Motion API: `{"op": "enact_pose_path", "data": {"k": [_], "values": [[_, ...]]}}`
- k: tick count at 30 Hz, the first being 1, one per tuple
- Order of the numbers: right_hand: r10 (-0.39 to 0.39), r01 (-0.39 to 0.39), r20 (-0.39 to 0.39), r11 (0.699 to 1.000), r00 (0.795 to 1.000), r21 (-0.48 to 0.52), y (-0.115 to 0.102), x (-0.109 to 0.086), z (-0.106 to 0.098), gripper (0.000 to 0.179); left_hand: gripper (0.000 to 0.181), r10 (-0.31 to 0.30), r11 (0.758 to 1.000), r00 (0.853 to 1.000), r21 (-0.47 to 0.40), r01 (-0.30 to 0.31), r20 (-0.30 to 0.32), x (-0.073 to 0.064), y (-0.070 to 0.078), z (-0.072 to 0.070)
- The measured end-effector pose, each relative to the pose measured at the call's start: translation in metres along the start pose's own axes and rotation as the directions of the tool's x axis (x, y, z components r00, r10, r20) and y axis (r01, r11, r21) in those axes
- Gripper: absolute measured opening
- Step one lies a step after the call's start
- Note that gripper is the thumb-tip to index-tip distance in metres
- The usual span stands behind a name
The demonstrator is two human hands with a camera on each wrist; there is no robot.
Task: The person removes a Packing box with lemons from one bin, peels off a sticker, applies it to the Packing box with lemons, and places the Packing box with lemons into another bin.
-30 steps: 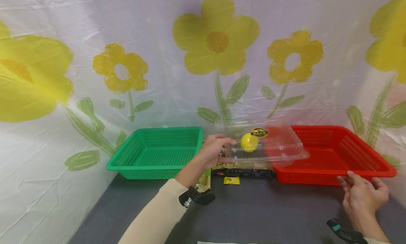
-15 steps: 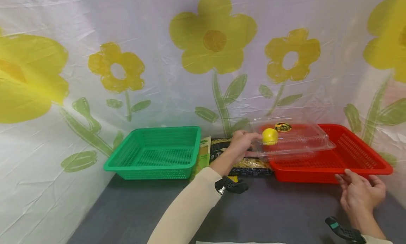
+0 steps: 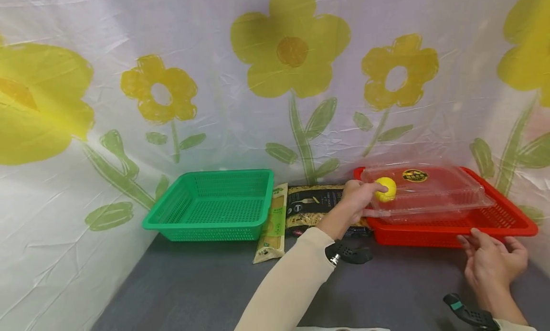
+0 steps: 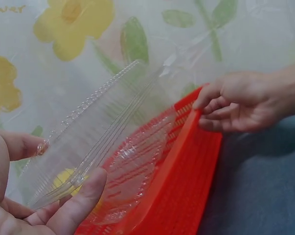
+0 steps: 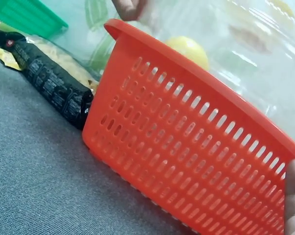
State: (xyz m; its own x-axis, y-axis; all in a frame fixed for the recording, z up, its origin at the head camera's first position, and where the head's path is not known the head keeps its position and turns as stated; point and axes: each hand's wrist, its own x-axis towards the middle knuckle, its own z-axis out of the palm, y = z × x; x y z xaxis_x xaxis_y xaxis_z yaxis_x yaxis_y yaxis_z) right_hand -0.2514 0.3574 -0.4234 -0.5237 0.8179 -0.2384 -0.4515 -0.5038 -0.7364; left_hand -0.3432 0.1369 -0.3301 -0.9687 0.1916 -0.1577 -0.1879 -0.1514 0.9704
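My left hand (image 3: 357,197) pinches the left end of a clear plastic clamshell box (image 3: 442,190), thumb on one side and fingers on the other. The box bears a black and yellow label and is held over the red basket (image 3: 429,238). Inside lies a round yellow thing (image 3: 386,189), at the end near my left hand; its exact kind cannot be told. My right hand (image 3: 494,264) grips the basket's front rim, its thumb and fingers around the edge in the left wrist view. The box partly covers the basket's inside.
A green basket (image 3: 208,233) stands at the left. Between the baskets lie a green-and-tan packet (image 3: 273,221) and a black bag with a clear window (image 3: 313,202). A small yellow sachet (image 5: 8,58) lies by the bag. A flowered curtain (image 3: 223,121) hangs behind the grey table (image 3: 206,283).
My left hand has carried the clear box to the right, from above the packets to above the red basket. My right hand has stayed on the basket's rim.
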Motion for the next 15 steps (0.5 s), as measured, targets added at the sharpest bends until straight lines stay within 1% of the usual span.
{"op": "enact_pose_path", "data": {"k": [3, 6, 9, 10, 13, 15], "values": [[0.006, -0.006, -0.009, 1.000, 1.000, 0.000, 0.000, -0.001, 0.000, 0.062, 0.018, -0.014, 0.998, 1.000, 0.066, 0.015, -0.026, -0.001, -0.004, 0.008], [0.012, -0.012, -0.013, 1.000, 1.000, 0.010, 0.001, -0.002, 0.001, 0.062, 0.021, -0.031, 0.994, 0.999, 0.107, 0.033, -0.023, -0.002, -0.008, 0.011], [0.015, -0.015, -0.007, 1.000, 1.000, 0.026, 0.001, -0.003, 0.001, 0.063, 0.023, -0.036, 0.993, 0.998, 0.111, 0.041, -0.042, -0.003, -0.011, 0.012], [0.013, -0.013, -0.004, 0.999, 1.000, 0.032, 0.001, -0.003, 0.001, 0.063, 0.024, -0.034, 0.993, 0.998, 0.113, 0.040, -0.053, -0.003, -0.012, 0.013], [0.003, -0.003, 0.005, 0.999, 1.000, 0.047, 0.000, -0.003, 0.000, 0.062, 0.026, -0.004, 0.985, 0.994, 0.169, 0.022, -0.106, -0.001, -0.013, 0.016], [-0.005, 0.005, 0.007, 0.999, 1.000, 0.053, -0.001, -0.002, -0.001, 0.062, 0.029, 0.022, 0.970, 0.991, 0.242, 0.012, -0.135, 0.001, -0.015, 0.018]]}}
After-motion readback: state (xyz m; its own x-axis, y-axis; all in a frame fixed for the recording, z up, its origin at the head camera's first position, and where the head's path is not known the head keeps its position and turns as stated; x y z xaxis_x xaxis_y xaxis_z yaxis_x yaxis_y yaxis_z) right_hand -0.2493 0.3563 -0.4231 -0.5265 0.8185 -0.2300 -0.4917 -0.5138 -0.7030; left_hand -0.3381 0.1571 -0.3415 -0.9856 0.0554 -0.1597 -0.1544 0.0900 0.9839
